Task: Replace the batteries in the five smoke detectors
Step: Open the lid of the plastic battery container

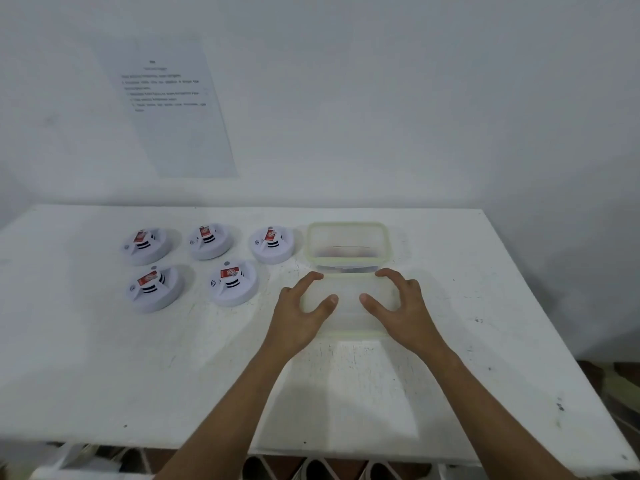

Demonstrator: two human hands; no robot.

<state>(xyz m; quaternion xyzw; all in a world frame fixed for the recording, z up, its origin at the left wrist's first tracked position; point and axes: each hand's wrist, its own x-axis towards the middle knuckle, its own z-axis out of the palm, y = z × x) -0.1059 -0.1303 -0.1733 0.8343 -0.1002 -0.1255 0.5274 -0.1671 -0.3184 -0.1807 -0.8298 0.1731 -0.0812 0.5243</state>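
Lid removal from battery container.
Left hand (pixel 300 308) and right hand (pixel 403 303), fingers curled, grip the lid (pixel 348 306) just before the container (pixel 347 247); lift level, set aside from detectors (pixel 232 284).

container (pixel 348 244) contents: blurred (reddish smear) | wall sheet (pixel 166 98) text: unreadable

Plain test room: white table (pixel 104 375), bare wall (pixel 415 98), taped instruction sheet (pixel 173 109)
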